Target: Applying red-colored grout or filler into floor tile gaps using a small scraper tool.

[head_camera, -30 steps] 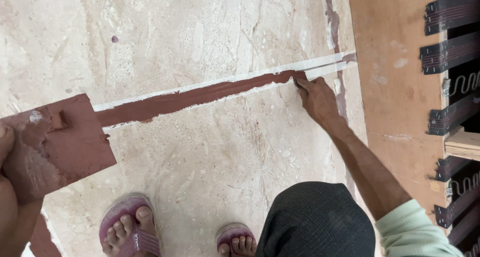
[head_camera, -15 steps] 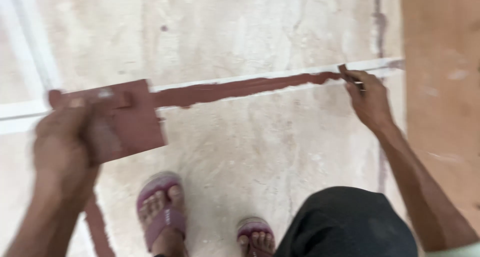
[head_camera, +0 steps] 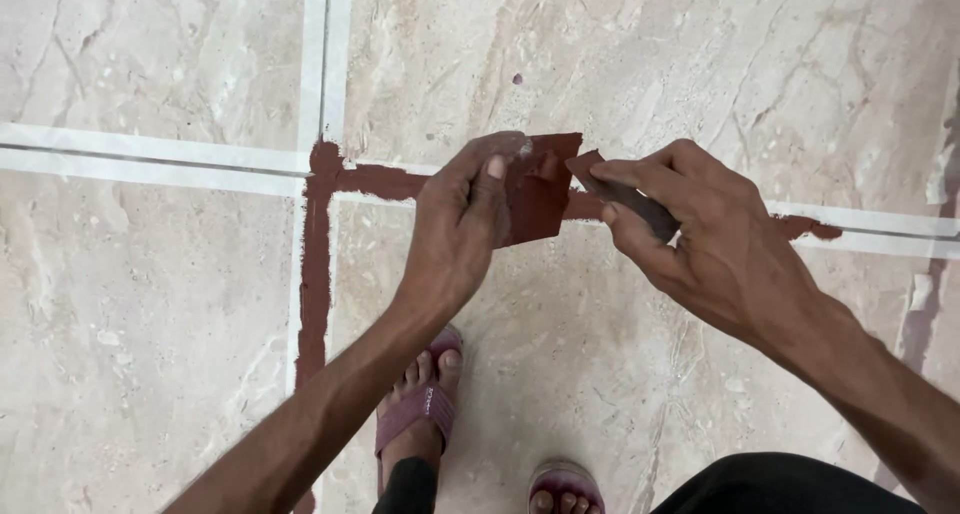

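Left hand [head_camera: 462, 224] grips a red-smeared card [head_camera: 540, 186] above the floor's red joint [head_camera: 318, 274]. Right hand [head_camera: 700, 236], just right of the card, pinches what looks like a scraper [head_camera: 622, 194] touching the card's edge.

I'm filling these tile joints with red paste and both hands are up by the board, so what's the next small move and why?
Probably wipe the small scraper in the right hand across the red-smeared board held by the left hand to load paste: its tip sits at the board's edge, above the joint.
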